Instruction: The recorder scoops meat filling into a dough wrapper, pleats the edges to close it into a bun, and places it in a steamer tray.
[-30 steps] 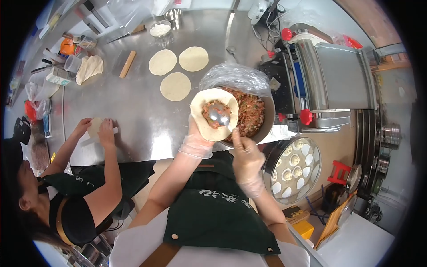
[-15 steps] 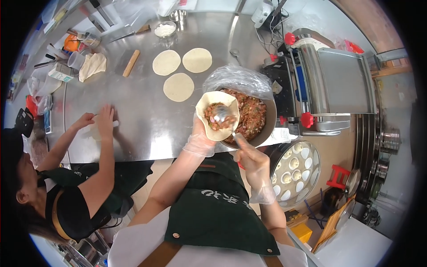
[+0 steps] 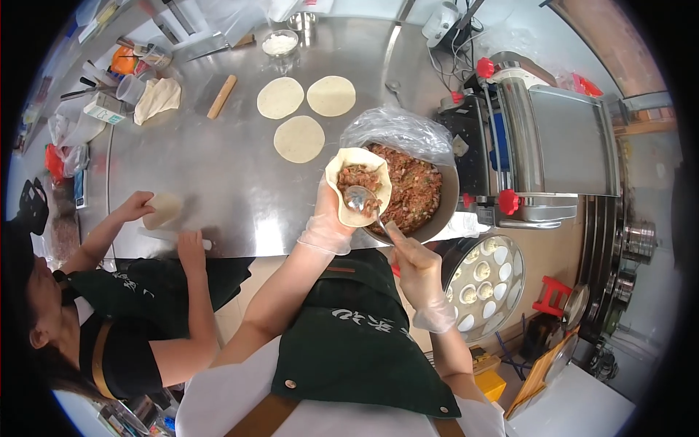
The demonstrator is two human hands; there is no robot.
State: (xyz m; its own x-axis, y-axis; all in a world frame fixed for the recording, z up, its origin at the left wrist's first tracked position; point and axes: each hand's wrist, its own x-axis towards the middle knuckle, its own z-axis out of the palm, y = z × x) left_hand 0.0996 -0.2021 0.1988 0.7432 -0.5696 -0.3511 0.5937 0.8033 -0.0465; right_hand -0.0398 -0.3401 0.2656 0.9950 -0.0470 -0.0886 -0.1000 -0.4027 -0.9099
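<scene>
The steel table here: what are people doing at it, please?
The person's left hand cups a dough wrapper holding meat filling; the right hand holds a spoon at that filling. A bowl of filling sits alongside, and three flat wrappers lie on the table. A co-worker's hands hold another wrapper and a rolling pin.

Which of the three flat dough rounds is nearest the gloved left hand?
The bottom dough round; the upper-left round and upper-right round lie farther from that left hand.
</scene>
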